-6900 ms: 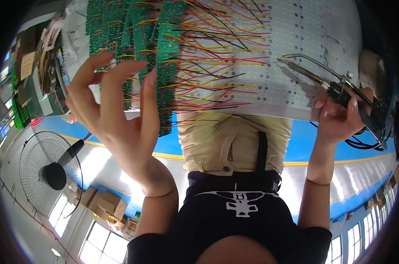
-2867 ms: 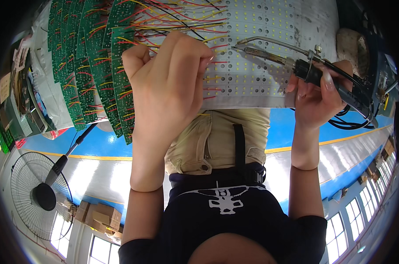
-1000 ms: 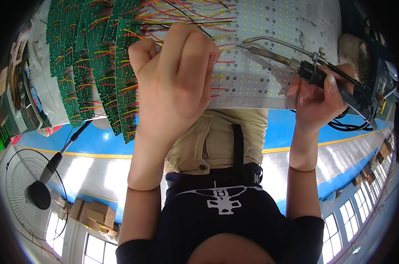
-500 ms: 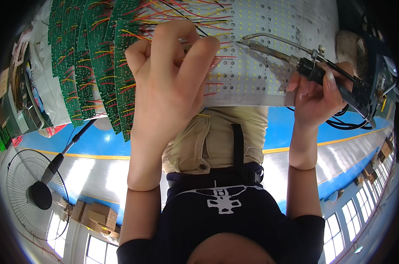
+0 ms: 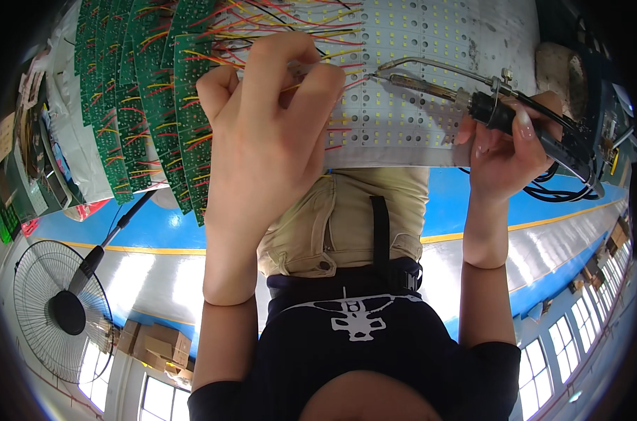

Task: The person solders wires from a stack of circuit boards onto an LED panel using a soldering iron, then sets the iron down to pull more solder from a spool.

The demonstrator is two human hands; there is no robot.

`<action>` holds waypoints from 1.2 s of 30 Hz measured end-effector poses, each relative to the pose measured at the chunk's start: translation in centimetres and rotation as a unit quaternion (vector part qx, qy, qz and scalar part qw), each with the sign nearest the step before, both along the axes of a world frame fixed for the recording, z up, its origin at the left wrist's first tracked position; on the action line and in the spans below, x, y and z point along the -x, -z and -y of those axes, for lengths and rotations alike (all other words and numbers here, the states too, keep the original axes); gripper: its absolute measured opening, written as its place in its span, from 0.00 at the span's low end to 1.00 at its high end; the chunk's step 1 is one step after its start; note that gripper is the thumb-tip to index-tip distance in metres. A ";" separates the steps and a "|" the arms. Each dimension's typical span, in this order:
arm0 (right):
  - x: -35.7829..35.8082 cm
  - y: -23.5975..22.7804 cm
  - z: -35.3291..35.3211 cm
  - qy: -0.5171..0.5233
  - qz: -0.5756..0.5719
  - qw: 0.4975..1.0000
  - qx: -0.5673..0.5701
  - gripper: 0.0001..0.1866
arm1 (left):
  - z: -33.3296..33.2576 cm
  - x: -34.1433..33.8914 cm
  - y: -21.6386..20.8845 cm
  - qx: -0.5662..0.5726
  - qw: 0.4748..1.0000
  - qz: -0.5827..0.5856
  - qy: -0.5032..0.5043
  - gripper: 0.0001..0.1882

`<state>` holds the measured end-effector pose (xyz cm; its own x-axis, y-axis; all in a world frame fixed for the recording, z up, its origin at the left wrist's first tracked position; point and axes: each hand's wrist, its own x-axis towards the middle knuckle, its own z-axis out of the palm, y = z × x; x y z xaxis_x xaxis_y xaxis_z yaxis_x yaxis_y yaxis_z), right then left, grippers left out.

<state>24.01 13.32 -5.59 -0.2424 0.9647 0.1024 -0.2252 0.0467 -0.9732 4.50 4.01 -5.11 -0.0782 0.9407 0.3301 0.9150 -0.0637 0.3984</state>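
The right hand (image 5: pixel 509 156) grips the soldering iron (image 5: pixel 487 112), now reaching apparent working contact with a red wire (image 5: pixel 357 82), the curled left hand's (image 5: pixel 266 140) hold hidden.

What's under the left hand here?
Red wires emerge from beneath the left hand over the white dotted panel; a green circuit board shows at the hand's left edge. What the palm covers cannot be seen.
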 end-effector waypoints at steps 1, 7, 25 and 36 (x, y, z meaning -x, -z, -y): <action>0.0 0.0 0.0 0.006 -0.004 1.000 0.005 0.05 | 0.1 -0.1 -0.3 0.000 1.000 0.001 0.000 0.10; -0.1 0.0 -0.2 -0.013 0.014 1.000 -0.017 0.05 | 0.0 -0.2 -0.5 0.023 0.999 -0.019 0.020 0.12; 0.1 0.0 -0.2 -0.006 -0.005 1.000 -0.005 0.05 | -0.4 0.3 -0.3 0.026 0.998 -0.002 0.065 0.07; 0.2 -0.2 -0.3 -0.002 -0.003 1.000 0.018 0.05 | -0.5 0.2 -0.4 0.039 0.997 -0.017 0.063 0.10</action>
